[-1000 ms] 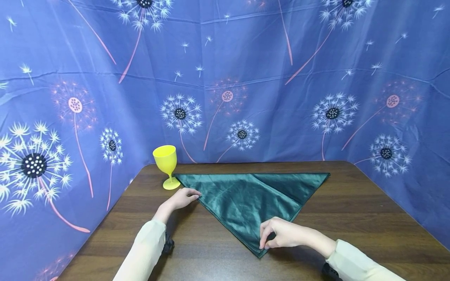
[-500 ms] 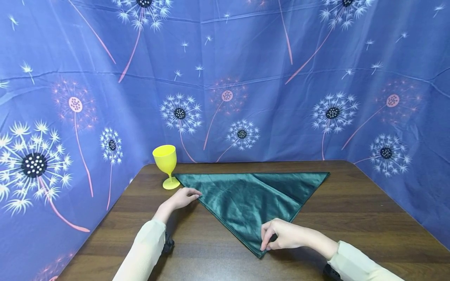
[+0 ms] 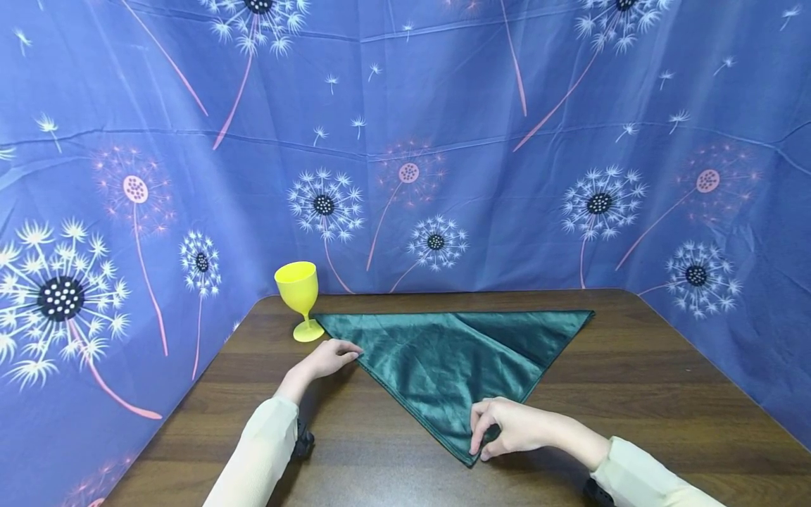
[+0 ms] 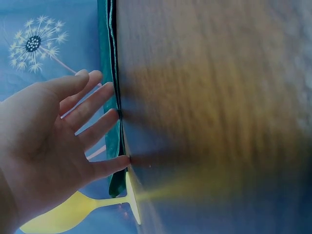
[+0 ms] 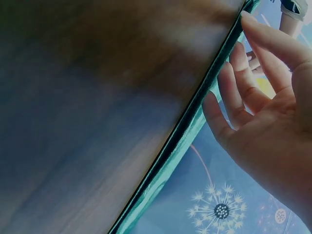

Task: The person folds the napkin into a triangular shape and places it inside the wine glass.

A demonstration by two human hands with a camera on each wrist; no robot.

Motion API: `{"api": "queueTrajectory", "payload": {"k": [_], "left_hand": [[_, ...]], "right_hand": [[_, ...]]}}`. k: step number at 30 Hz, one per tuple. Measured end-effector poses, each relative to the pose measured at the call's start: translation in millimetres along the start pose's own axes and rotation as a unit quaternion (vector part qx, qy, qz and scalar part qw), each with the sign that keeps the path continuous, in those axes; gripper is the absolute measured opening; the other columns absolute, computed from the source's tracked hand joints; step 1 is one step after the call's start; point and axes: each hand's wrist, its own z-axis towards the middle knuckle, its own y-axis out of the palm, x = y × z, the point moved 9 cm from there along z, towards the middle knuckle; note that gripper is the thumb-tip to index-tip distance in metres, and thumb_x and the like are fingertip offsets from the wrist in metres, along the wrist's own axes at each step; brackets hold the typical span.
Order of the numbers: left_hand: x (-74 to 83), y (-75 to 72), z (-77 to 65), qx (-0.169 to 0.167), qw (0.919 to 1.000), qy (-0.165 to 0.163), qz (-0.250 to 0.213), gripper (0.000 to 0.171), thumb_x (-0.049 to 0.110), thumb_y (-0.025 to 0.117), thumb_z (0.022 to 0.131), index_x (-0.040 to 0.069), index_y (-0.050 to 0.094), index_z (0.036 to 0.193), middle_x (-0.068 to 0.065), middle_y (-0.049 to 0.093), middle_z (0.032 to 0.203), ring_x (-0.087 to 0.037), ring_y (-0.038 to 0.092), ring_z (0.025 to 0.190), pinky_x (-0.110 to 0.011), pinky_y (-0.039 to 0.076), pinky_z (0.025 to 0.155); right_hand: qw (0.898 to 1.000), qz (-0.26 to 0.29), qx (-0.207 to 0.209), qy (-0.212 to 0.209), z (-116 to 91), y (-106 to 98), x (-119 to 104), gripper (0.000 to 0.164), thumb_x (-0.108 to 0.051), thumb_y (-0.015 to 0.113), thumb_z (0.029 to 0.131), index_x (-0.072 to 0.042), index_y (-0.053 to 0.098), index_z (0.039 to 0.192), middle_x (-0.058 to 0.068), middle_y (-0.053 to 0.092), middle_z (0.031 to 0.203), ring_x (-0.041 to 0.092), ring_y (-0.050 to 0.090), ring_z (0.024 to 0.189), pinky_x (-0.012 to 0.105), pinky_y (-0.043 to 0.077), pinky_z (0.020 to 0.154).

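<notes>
A dark green satin cloth (image 3: 437, 373) lies on the table, folded into a triangle with its long side at the back and one corner toward me. My left hand (image 3: 327, 357) rests at its left slanting edge. In the left wrist view the fingers (image 4: 95, 134) are spread and fairly straight, tips along the cloth's edge. At the near corner my right hand (image 3: 503, 426) has thumb and forefinger curled together, pinching the cloth's tip. The right wrist view shows its other fingers (image 5: 234, 92) bent loosely along the edge.
A yellow plastic goblet (image 3: 299, 296) stands upright at the back left, its foot close to the cloth's left corner and my left hand. The brown wooden table (image 3: 659, 394) is bordered by a blue dandelion-print curtain (image 3: 494, 176) behind and at both sides.
My right hand has shifted slightly toward me at the near corner, its thumb tip lower. My left hand, the cloth's far part and the goblet have stayed put.
</notes>
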Motion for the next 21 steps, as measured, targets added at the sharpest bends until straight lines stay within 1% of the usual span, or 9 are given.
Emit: {"api": "queueTrajectory", "payload": {"k": [5,8,11,16,21], "left_hand": [[-2.1,-1.8,-0.8,0.003,0.9999,-0.013,0.001,0.025,0.015,0.053,0.095,0.004,0.067,0.112,-0.012,0.067,0.112,-0.032,0.058,0.111,-0.045,0.047,0.092],[-4.5,-2.7,-1.6,-0.003,0.9996,-0.025,-0.008,0.026,0.016,0.052,0.096,0.004,0.066,0.114,-0.013,0.066,0.115,-0.032,0.057,0.113,-0.046,0.046,0.094],[-7.6,-2.2,-1.2,-0.009,0.9994,-0.031,-0.012,0.027,0.017,0.052,0.096,0.004,0.065,0.115,-0.013,0.065,0.116,-0.033,0.056,0.115,-0.047,0.045,0.095],[-9.7,-2.5,-0.4,-0.008,0.9995,-0.026,-0.013,0.027,0.017,0.051,0.096,0.004,0.065,0.115,-0.013,0.065,0.117,-0.033,0.055,0.116,-0.047,0.044,0.096],[-10.4,-2.0,-1.2,-0.013,0.9995,-0.021,-0.020,0.027,0.018,0.051,0.096,0.004,0.065,0.116,-0.014,0.065,0.118,-0.034,0.054,0.117,-0.048,0.042,0.098]], "right_hand": [[1.000,-0.016,0.000,-0.003,0.6,2.4,1.3,0.012,-0.017,0.075,0.075,-0.023,0.074,0.086,-0.013,0.056,0.085,-0.003,0.047,0.089,0.019,0.041,0.077],[1.000,-0.012,-0.001,-0.008,1.5,2.5,0.6,0.013,-0.017,0.074,0.076,-0.023,0.074,0.087,-0.012,0.056,0.085,-0.003,0.047,0.089,0.017,0.041,0.076],[1.000,-0.011,0.001,-0.015,2.7,1.9,-0.1,0.013,-0.016,0.074,0.076,-0.022,0.074,0.087,-0.011,0.057,0.085,-0.003,0.047,0.088,0.015,0.040,0.076],[1.000,-0.010,0.003,-0.018,5.2,1.3,-0.4,0.012,-0.013,0.073,0.076,-0.021,0.074,0.085,-0.010,0.058,0.083,-0.004,0.047,0.085,0.012,0.039,0.073],[1.000,-0.001,0.001,-0.016,5.9,1.4,2.4,0.011,-0.012,0.072,0.077,-0.020,0.075,0.084,-0.009,0.059,0.083,-0.004,0.047,0.084,0.012,0.040,0.072]]}}
